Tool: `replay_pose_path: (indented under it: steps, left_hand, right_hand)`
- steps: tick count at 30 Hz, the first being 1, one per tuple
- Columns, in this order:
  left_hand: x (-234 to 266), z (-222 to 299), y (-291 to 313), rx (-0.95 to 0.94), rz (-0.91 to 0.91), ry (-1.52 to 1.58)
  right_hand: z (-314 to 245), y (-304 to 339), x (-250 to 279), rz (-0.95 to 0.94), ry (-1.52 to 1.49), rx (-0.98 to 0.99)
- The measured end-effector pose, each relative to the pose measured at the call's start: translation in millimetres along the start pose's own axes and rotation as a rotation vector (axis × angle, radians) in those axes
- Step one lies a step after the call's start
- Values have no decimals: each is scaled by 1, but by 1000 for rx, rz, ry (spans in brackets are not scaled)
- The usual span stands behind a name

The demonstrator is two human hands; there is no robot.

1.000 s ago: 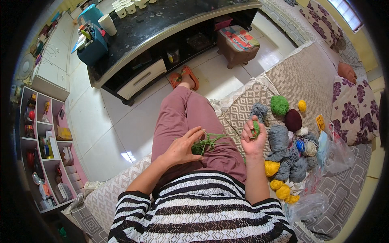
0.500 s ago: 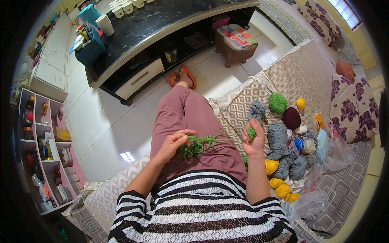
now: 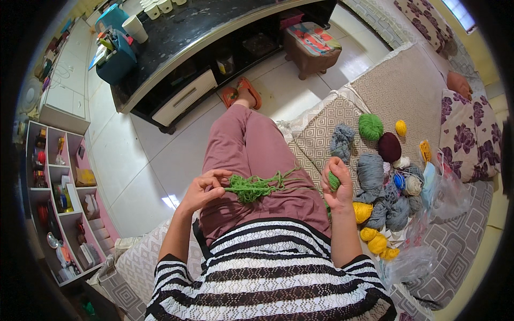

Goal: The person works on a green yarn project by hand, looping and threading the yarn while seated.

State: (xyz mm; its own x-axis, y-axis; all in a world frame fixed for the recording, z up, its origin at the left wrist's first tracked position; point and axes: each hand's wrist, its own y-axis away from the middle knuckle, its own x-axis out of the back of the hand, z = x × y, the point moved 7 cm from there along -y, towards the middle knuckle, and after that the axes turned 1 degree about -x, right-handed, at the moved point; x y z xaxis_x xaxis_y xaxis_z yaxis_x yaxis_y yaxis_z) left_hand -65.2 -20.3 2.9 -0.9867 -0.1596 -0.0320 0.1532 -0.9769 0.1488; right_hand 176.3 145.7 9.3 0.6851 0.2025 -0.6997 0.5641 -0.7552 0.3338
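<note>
A loose tangle of green yarn (image 3: 256,188) lies across my lap on the mauve trousers. My left hand (image 3: 206,188) is at the tangle's left end, pinching some of its strands between thumb and fingers. My right hand (image 3: 337,184) is raised over my right thigh, its fingers wrapped round a small ball of green yarn (image 3: 334,181). A thin strand stretches from the tangle toward that hand. Part of the small ball is hidden by the fingers.
Beside me on the sofa (image 3: 321,131) lie grey yarn (image 3: 370,174), yellow balls (image 3: 376,244), a green ball (image 3: 370,127), a maroon ball (image 3: 389,147) and plastic bags (image 3: 450,195). Ahead stands a black-topped table (image 3: 214,32) with a brown stool (image 3: 311,51) beside it. Another person's hand (image 3: 459,84) rests at far right.
My left hand has moved left and drawn the end of the green tangle out with it, so the tangle is more spread. My right hand still holds the small ball.
</note>
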Motion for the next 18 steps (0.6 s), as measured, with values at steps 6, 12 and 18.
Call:
replay_pose_path:
  steps: [6,12,18]
  left_hand:
    - [-15,-8,-5,-96,40,594]
    - [-34,-9,-9,-20,-35,703]
    - [-29,-14,-6,111,114,615]
  right_hand:
    - [-4,2,-1,25,81,50]
    - [9,4,-4,39,327,38]
    - [26,6,-25,-112,892,-6]
